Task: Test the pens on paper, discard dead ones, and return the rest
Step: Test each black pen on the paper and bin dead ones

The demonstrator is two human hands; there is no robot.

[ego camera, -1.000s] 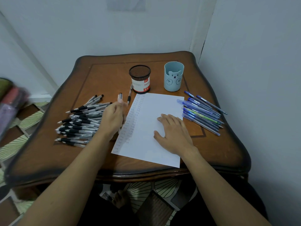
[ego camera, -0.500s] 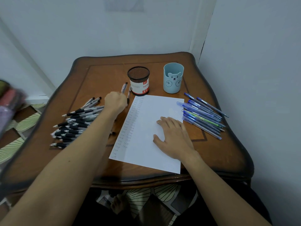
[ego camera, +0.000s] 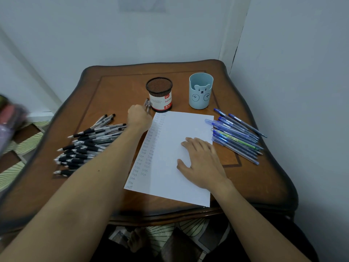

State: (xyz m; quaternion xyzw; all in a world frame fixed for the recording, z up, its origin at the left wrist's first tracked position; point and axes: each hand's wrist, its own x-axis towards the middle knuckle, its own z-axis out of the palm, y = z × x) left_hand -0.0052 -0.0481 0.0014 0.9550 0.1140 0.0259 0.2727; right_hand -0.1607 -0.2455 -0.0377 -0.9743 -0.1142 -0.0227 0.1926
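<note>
Paper (ego camera: 170, 129), one white sheet, lies slightly askew at the middle of the bench (ego camera: 113, 86), its near right corner close to the bench's front edge. Two columns of small handwritten marks run down its left margin, and the rest is plain white.

The right hand (ego camera: 203, 161) lies flat on the sheet's right half, fingers straight and spread, holding nothing. The left hand (ego camera: 138, 118) is stretched past the sheet's far left corner, fingers curled round a clear pen (ego camera: 147, 105). That pen is blurred and sits just beside the lower left of the mesh cup (ego camera: 159, 91); whether the two touch cannot be told.

The mesh cup is black with a white and red label. Near it to the right stands the pale blue cup (ego camera: 200, 91) with a bear face.

Left of the sheet sprawls a heap of black-grip pens (ego camera: 88, 142), clear-barrelled, with the left forearm passing over its near side. Right of the sheet the blue pens (ego camera: 236, 135) lie fanned, their ends near the bench's right edge.

Bare wood shows behind the cups and along the front left. Walls stand close at the back and right.
</note>
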